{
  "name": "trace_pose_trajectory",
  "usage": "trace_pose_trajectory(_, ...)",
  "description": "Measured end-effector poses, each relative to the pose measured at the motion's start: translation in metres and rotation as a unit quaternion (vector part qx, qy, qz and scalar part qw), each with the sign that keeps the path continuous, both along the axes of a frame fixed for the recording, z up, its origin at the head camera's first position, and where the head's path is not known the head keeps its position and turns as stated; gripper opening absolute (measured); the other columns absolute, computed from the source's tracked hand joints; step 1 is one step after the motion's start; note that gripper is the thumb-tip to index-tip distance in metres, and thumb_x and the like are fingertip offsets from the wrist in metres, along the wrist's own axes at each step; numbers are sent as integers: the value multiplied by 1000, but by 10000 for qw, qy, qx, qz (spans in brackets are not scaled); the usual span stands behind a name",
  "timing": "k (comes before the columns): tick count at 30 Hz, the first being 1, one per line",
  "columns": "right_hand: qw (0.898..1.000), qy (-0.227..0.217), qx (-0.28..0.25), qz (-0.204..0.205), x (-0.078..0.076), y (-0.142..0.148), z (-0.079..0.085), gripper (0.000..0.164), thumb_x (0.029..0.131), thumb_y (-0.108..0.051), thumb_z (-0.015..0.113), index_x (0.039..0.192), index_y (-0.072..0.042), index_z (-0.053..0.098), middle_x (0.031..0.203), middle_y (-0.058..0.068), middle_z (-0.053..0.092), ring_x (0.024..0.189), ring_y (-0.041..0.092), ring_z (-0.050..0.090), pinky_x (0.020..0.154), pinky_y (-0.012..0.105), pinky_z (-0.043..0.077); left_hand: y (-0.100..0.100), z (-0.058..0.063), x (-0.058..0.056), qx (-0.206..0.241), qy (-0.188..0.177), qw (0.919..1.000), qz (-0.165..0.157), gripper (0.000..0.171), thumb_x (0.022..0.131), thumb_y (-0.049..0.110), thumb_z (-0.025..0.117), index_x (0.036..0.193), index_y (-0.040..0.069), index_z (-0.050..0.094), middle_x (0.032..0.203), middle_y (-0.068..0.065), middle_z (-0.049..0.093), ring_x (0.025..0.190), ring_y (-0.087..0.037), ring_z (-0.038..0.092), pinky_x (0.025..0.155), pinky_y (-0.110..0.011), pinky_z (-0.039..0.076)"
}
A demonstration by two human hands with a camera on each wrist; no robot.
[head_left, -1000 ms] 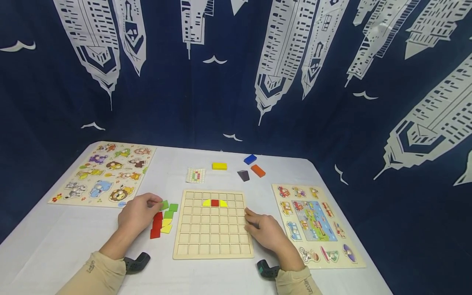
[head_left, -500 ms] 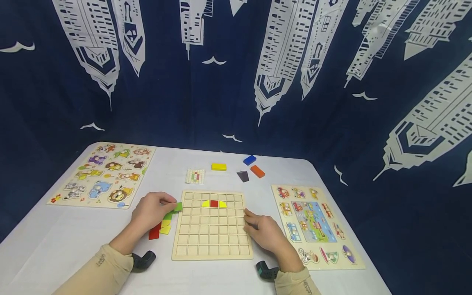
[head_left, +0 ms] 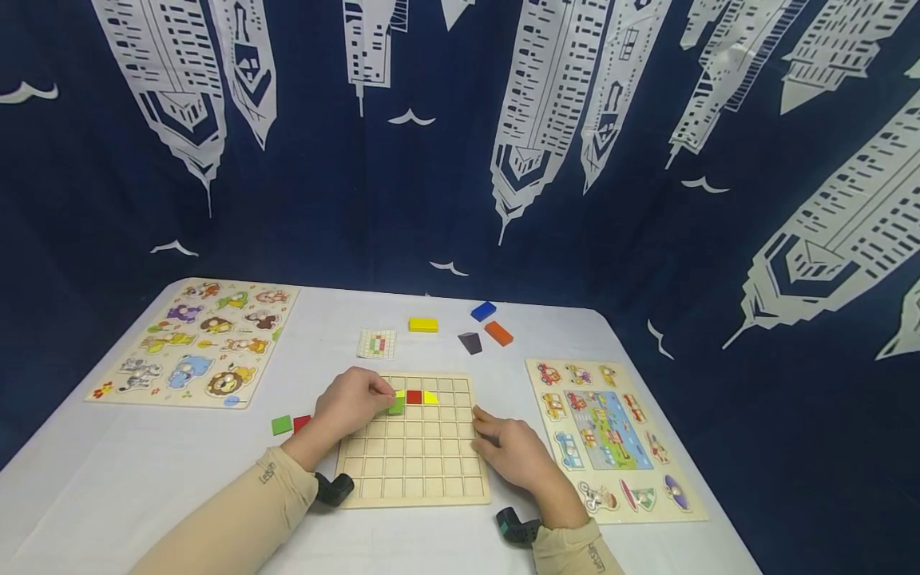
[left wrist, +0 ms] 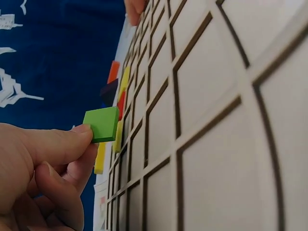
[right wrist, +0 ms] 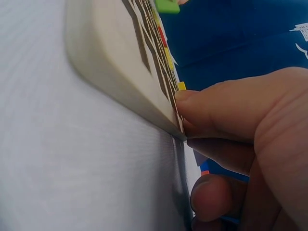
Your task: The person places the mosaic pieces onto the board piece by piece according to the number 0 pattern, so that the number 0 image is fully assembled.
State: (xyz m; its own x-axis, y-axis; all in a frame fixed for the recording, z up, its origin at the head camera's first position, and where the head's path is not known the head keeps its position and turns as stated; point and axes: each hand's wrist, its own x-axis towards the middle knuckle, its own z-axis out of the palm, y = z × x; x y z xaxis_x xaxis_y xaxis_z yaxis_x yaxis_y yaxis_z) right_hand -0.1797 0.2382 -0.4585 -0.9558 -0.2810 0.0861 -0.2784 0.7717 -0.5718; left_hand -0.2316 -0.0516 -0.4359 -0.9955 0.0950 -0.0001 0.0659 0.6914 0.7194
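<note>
My left hand (head_left: 352, 403) pinches a green square tile (left wrist: 102, 123) between thumb and fingertips, over the upper left of the wooden grid board (head_left: 431, 467). In the head view the tile overlaps the spot just below a yellow curved tile (head_left: 400, 394). To the right of that piece, a red square tile (head_left: 414, 397) and another yellow curved tile (head_left: 430, 398) sit in the same row. My right hand (head_left: 513, 451) grips the board's right edge, thumb on top. Beside the left forearm lie a loose green tile (head_left: 281, 425) and a red tile (head_left: 302, 422); the forearm hides the rest of the pile.
Behind the board lie a small pattern card (head_left: 377, 343), a yellow block (head_left: 423, 325), a blue block (head_left: 484, 311), an orange block (head_left: 499, 333) and a dark wedge (head_left: 470, 343). An animal puzzle (head_left: 165, 391) stands left, a vehicle puzzle (head_left: 568, 503) right.
My left hand has carried the green tile rightward from the loose pile to above the board's upper left. The right hand keeps its hold on the board's edge.
</note>
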Motion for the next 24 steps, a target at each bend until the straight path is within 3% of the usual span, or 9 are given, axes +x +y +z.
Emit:
trace_pose_trajectory(16,10000,-38,76,-8,-1,1,2,38,97,-19,70,131,-2,69,151,6,54,141,30,51,114,49,40,5,3,-4,-370,-85,9990,-229,10,86,22,82,77,24,77,83,9,71,69,-15,58,59,-33,41)
trace_pose_trajectory(24,10000,-84,10,10,1,0,2,39,97,-19,69,132,0,67,151,7,54,142,31,50,115,49,40,7,-1,-4,-514,-59,9985,-170,11,84,21,83,77,24,76,81,9,69,70,-15,57,60,-34,40)
